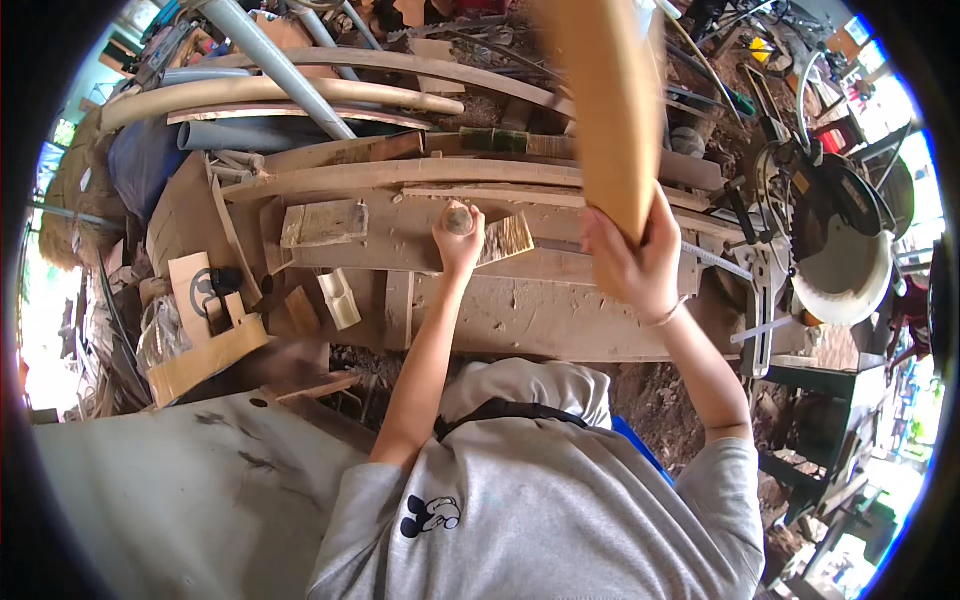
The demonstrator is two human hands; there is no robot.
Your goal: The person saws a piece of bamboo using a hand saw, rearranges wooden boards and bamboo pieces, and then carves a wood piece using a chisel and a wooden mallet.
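My left hand [458,250] is closed round an upright wooden handle [459,219]; only its round, worn end shows above the fist, and whatever is below is hidden. Right beside that fist, a small rough wood block [508,238] lies on the workbench [520,310]. My right hand [640,262] grips the lower end of a long, light-coloured wooden piece [622,120], raised over the bench. Its upper part is blurred by motion and runs out of the top of the view.
Another wood block [325,223] and a grooved offcut [340,299] lie left of my left hand. Curved wooden strips [400,175] line the bench's back. A mitre saw [840,240] stands at the right. Grey pipes [275,65] slant across the back left.
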